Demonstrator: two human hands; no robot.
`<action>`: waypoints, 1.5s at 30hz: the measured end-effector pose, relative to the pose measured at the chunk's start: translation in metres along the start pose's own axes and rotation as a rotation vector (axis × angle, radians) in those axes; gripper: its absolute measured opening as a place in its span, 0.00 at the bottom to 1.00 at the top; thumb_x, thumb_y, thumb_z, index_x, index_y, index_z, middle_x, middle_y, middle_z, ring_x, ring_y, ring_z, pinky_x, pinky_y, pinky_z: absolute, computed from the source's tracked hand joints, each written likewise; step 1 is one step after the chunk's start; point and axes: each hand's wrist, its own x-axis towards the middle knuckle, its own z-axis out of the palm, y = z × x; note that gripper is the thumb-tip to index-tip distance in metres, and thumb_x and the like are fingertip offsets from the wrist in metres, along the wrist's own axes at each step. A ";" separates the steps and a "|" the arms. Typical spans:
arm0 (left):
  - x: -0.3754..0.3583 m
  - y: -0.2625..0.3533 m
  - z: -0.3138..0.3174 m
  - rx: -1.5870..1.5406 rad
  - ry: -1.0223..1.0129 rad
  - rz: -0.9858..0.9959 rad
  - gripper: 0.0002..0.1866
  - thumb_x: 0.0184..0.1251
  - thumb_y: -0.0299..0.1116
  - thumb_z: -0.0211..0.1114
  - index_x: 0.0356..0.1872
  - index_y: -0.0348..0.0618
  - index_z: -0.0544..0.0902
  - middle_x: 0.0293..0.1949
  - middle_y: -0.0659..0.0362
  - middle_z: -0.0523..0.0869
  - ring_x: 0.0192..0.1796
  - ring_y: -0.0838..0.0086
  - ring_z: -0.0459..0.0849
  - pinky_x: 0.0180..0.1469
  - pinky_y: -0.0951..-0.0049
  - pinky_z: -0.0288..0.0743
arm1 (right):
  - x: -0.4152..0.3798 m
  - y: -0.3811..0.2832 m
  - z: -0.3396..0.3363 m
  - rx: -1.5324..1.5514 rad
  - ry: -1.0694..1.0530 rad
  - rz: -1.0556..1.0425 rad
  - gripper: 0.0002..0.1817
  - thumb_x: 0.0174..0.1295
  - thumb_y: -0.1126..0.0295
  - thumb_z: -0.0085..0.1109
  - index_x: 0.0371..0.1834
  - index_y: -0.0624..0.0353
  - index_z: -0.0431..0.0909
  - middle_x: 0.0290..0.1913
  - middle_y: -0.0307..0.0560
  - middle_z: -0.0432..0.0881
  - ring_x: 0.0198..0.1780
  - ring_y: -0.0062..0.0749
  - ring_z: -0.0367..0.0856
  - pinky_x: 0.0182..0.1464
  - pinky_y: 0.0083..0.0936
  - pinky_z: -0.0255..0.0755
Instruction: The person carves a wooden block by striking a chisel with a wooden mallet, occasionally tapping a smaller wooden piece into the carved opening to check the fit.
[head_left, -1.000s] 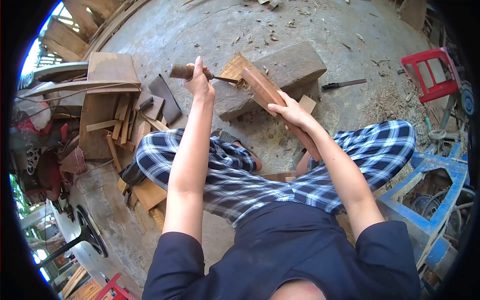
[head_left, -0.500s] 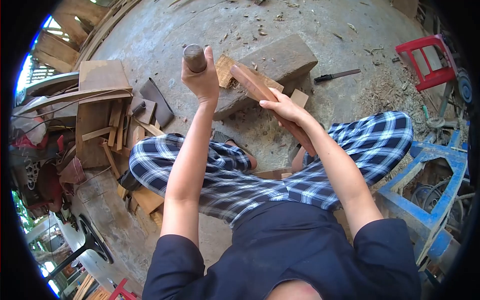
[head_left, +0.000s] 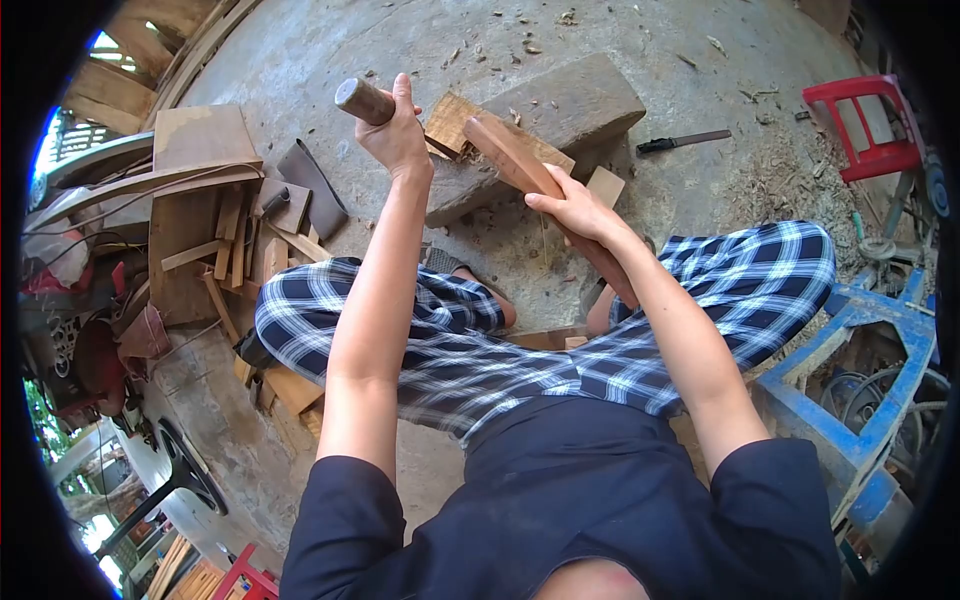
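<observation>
My left hand [head_left: 398,135] grips the tool handle [head_left: 362,100]; my right hand [head_left: 578,210] clasps the wood piece [head_left: 510,158], pointing up-left onto the block [head_left: 570,110].

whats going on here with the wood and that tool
A person sits low over a concrete floor. The left hand grips a round-handled tool, raised above a grey stone block. The right hand steadies a long reddish wood piece whose far end rests on the block. A knife lies on the floor beyond, and wood offcuts are piled to the left.
</observation>
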 end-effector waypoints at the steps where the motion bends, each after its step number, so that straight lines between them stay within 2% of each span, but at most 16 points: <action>1: 0.001 -0.001 0.000 -0.002 -0.002 0.017 0.15 0.63 0.32 0.77 0.24 0.45 0.77 0.22 0.66 0.80 0.22 0.81 0.78 0.27 0.77 0.74 | 0.001 0.001 0.000 -0.001 -0.002 0.002 0.49 0.60 0.41 0.63 0.81 0.51 0.56 0.69 0.62 0.75 0.68 0.50 0.76 0.67 0.39 0.69; 12: 0.008 -0.006 -0.001 0.001 0.018 0.007 0.14 0.64 0.32 0.77 0.26 0.44 0.77 0.23 0.64 0.82 0.22 0.80 0.80 0.27 0.78 0.75 | 0.001 0.003 0.000 -0.012 0.005 -0.030 0.50 0.60 0.41 0.63 0.82 0.51 0.54 0.71 0.64 0.72 0.71 0.52 0.73 0.70 0.39 0.67; 25: 0.001 -0.013 0.002 0.046 0.241 0.079 0.16 0.64 0.33 0.77 0.24 0.45 0.76 0.20 0.64 0.80 0.21 0.79 0.78 0.26 0.77 0.72 | -0.004 -0.001 0.000 -0.034 0.004 -0.002 0.51 0.60 0.41 0.63 0.82 0.50 0.53 0.72 0.64 0.71 0.72 0.53 0.72 0.71 0.39 0.66; 27: 0.001 -0.012 0.002 0.052 0.230 0.085 0.16 0.64 0.32 0.77 0.24 0.45 0.75 0.20 0.64 0.80 0.21 0.79 0.78 0.26 0.77 0.72 | -0.005 -0.005 0.002 -0.054 0.051 -0.040 0.47 0.61 0.43 0.63 0.81 0.51 0.56 0.65 0.62 0.78 0.58 0.49 0.83 0.57 0.39 0.78; 28: 0.001 -0.011 0.003 0.056 0.206 0.085 0.16 0.65 0.32 0.76 0.24 0.45 0.75 0.21 0.65 0.80 0.22 0.81 0.77 0.27 0.77 0.72 | -0.007 -0.011 0.000 -0.056 0.052 -0.043 0.47 0.61 0.43 0.63 0.81 0.51 0.56 0.65 0.62 0.78 0.58 0.49 0.83 0.57 0.39 0.78; 30: 0.000 -0.012 0.005 0.062 0.187 0.086 0.16 0.65 0.32 0.76 0.25 0.45 0.75 0.21 0.65 0.80 0.23 0.82 0.76 0.28 0.76 0.72 | -0.012 -0.026 -0.006 0.206 -0.081 0.012 0.42 0.63 0.47 0.64 0.77 0.54 0.62 0.51 0.56 0.82 0.37 0.38 0.86 0.33 0.32 0.81; 31: 0.000 -0.015 0.006 0.054 0.127 0.128 0.15 0.65 0.31 0.76 0.26 0.45 0.76 0.22 0.66 0.81 0.24 0.82 0.76 0.28 0.77 0.71 | -0.015 -0.039 -0.007 0.205 -0.088 0.014 0.42 0.63 0.47 0.64 0.77 0.54 0.62 0.51 0.56 0.82 0.37 0.38 0.86 0.33 0.32 0.81; 33: -0.005 -0.021 0.009 0.052 0.067 0.160 0.14 0.65 0.31 0.76 0.27 0.45 0.77 0.23 0.66 0.81 0.24 0.83 0.76 0.29 0.78 0.70 | -0.023 -0.069 -0.012 0.321 0.026 -0.174 0.38 0.64 0.49 0.65 0.73 0.57 0.67 0.39 0.47 0.81 0.24 0.26 0.79 0.20 0.24 0.74; 37: -0.021 -0.019 0.018 0.026 -0.058 0.158 0.10 0.63 0.28 0.76 0.36 0.43 0.80 0.29 0.67 0.84 0.29 0.83 0.79 0.34 0.77 0.75 | -0.060 -0.157 -0.032 0.250 0.169 -0.540 0.37 0.64 0.46 0.64 0.71 0.57 0.70 0.39 0.52 0.86 0.28 0.31 0.86 0.26 0.29 0.81; 38: -0.023 -0.022 0.019 -0.005 -0.090 0.215 0.10 0.62 0.27 0.75 0.38 0.42 0.81 0.31 0.66 0.85 0.31 0.83 0.81 0.37 0.78 0.76 | -0.058 -0.168 -0.031 0.249 0.170 -0.539 0.37 0.64 0.46 0.64 0.71 0.57 0.70 0.39 0.52 0.86 0.28 0.31 0.86 0.26 0.29 0.81; 39: -0.025 -0.026 0.021 -0.038 -0.122 0.271 0.10 0.62 0.25 0.74 0.40 0.42 0.81 0.33 0.66 0.86 0.34 0.83 0.82 0.40 0.78 0.78 | -0.052 -0.177 -0.030 0.144 0.344 -0.820 0.36 0.64 0.46 0.64 0.71 0.54 0.70 0.40 0.55 0.87 0.29 0.36 0.88 0.29 0.30 0.83; 40: -0.028 -0.022 0.022 -0.147 -0.150 0.157 0.12 0.60 0.23 0.73 0.43 0.41 0.82 0.36 0.66 0.87 0.37 0.82 0.84 0.45 0.79 0.79 | -0.049 -0.182 -0.030 0.032 0.518 -1.098 0.36 0.64 0.45 0.63 0.71 0.52 0.70 0.42 0.58 0.88 0.30 0.40 0.90 0.32 0.32 0.86; 41: -0.027 -0.033 0.021 -0.162 -0.187 0.258 0.12 0.61 0.26 0.74 0.43 0.40 0.81 0.38 0.65 0.88 0.39 0.82 0.85 0.46 0.79 0.79 | -0.051 -0.182 -0.030 0.031 0.521 -1.099 0.36 0.64 0.45 0.63 0.71 0.52 0.70 0.42 0.58 0.88 0.30 0.40 0.90 0.32 0.32 0.86; 43: -0.028 -0.034 0.017 -0.576 -0.201 -0.112 0.13 0.62 0.30 0.75 0.45 0.39 0.82 0.41 0.63 0.89 0.43 0.80 0.86 0.47 0.78 0.81 | -0.054 -0.180 -0.028 -0.372 0.459 -0.901 0.36 0.67 0.45 0.61 0.76 0.44 0.65 0.41 0.56 0.89 0.36 0.42 0.91 0.35 0.34 0.87; 44: -0.020 -0.041 0.005 -0.400 -0.337 -0.044 0.14 0.64 0.34 0.74 0.46 0.39 0.84 0.45 0.60 0.90 0.46 0.77 0.88 0.48 0.75 0.83 | -0.049 -0.176 -0.026 -0.552 0.368 -0.732 0.38 0.65 0.42 0.62 0.76 0.38 0.64 0.49 0.61 0.88 0.42 0.52 0.91 0.45 0.44 0.87; 45: -0.025 -0.045 0.012 -0.520 -0.247 -0.138 0.14 0.67 0.35 0.72 0.47 0.38 0.85 0.46 0.57 0.90 0.47 0.73 0.89 0.48 0.73 0.85 | -0.046 -0.177 -0.027 -0.550 0.371 -0.735 0.38 0.65 0.42 0.62 0.76 0.38 0.64 0.49 0.61 0.88 0.42 0.52 0.91 0.45 0.44 0.87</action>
